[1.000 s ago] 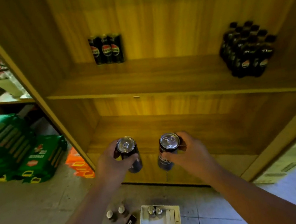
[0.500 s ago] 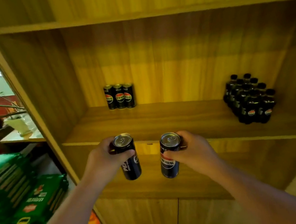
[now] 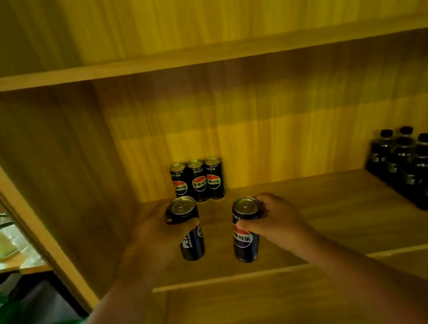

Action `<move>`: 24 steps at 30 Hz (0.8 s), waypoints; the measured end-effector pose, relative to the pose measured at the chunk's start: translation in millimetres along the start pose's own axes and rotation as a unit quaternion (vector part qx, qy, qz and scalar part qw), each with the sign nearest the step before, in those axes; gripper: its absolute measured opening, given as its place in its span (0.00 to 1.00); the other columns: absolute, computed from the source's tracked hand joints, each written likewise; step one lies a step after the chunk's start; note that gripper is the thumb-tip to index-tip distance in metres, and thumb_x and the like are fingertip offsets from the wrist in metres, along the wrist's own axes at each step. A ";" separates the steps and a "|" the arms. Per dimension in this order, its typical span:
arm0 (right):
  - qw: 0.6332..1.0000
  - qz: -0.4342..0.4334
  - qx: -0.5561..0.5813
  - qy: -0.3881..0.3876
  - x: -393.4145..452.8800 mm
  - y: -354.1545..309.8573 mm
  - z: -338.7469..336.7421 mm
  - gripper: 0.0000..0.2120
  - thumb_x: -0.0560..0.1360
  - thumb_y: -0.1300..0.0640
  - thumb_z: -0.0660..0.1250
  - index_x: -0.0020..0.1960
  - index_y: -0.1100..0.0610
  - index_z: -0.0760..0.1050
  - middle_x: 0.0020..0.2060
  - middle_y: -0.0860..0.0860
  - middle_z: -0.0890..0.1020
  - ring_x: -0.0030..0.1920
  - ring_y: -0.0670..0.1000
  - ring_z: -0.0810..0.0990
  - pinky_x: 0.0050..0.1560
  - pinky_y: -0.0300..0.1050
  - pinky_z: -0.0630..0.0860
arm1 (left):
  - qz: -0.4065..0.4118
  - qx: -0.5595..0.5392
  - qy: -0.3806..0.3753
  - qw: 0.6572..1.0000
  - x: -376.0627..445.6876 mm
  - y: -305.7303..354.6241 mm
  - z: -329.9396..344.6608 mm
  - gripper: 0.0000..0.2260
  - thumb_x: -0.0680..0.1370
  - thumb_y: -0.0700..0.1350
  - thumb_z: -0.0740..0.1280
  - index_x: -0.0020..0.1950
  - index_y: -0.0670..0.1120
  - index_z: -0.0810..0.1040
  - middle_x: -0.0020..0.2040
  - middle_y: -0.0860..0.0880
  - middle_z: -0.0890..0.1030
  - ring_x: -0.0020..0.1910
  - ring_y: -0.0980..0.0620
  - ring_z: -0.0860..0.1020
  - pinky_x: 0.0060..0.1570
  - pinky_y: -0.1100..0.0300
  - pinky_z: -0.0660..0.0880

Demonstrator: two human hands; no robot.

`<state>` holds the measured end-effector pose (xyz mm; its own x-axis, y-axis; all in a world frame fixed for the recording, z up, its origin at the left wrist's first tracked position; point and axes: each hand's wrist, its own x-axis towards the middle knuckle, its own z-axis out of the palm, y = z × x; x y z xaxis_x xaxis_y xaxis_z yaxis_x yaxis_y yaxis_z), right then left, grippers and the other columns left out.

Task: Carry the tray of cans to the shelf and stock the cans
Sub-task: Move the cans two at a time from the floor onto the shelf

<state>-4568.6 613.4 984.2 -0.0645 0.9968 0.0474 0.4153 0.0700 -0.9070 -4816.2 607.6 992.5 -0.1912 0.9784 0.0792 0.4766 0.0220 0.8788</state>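
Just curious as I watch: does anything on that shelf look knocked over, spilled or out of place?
Nothing stands out. Three cans stand upright at the back, the bottles sit packed together, and both held cans are upright.

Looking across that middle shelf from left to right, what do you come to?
Left hand holding a Pepsi can → right hand holding another Pepsi can → pack of dark bottles.

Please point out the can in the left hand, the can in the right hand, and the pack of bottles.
Left-hand can (image 3: 183, 205), head view, silver top.
Right-hand can (image 3: 243, 238), head view, logo.
Bottle pack (image 3: 421, 171), head view, middle bottle.
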 end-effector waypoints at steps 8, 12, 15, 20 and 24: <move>0.999 -0.009 0.003 0.043 106.2 2.7 56.1 0.23 0.63 0.52 0.81 0.54 0.52 0.77 0.49 0.46 0.84 0.50 0.47 0.83 0.50 0.46 0.82 | -0.004 -0.019 0.011 1.000 101.0 -48.8 5.8 0.29 0.61 0.57 0.80 0.60 0.57 0.78 0.56 0.54 0.83 0.56 0.51 0.80 0.56 0.49 0.79; 0.998 -0.019 -0.010 0.054 134.2 1.7 79.1 0.23 0.64 0.51 0.80 0.56 0.52 0.78 0.49 0.46 0.83 0.49 0.46 0.82 0.42 0.37 0.78 | -0.005 -0.037 0.007 0.999 126.5 -60.3 13.3 0.31 0.63 0.54 0.80 0.64 0.52 0.77 0.57 0.53 0.83 0.57 0.51 0.81 0.57 0.48 0.79; 0.998 -0.008 -0.018 0.067 154.4 1.7 91.7 0.22 0.64 0.50 0.80 0.55 0.52 0.78 0.47 0.45 0.82 0.48 0.46 0.82 0.41 0.36 0.77 | -0.001 -0.039 0.014 0.999 142.7 -64.7 18.8 0.27 0.67 0.48 0.79 0.64 0.49 0.77 0.57 0.50 0.83 0.56 0.49 0.81 0.58 0.46 0.78; 0.997 0.005 -0.001 0.073 178.8 5.9 102.9 0.21 0.64 0.53 0.80 0.54 0.52 0.79 0.46 0.44 0.83 0.47 0.45 0.82 0.38 0.35 0.75 | -0.001 -0.049 0.013 0.999 164.5 -66.9 22.9 0.26 0.65 0.52 0.79 0.60 0.49 0.77 0.55 0.52 0.82 0.55 0.50 0.81 0.57 0.45 0.78; 0.997 0.005 -0.012 0.079 191.7 9.8 111.1 0.20 0.65 0.51 0.80 0.54 0.51 0.79 0.46 0.45 0.84 0.46 0.45 0.82 0.38 0.35 0.75 | -0.003 -0.070 0.010 0.997 176.3 -66.4 24.2 0.23 0.69 0.43 0.79 0.61 0.47 0.77 0.53 0.52 0.81 0.55 0.49 0.81 0.57 0.49 0.78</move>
<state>-4677.7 800.9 937.9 0.0823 0.9911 0.1042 0.4364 0.0582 -0.8979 -4860.8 783.6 936.7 -0.2116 0.9739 0.0822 0.3506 -0.0029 0.9365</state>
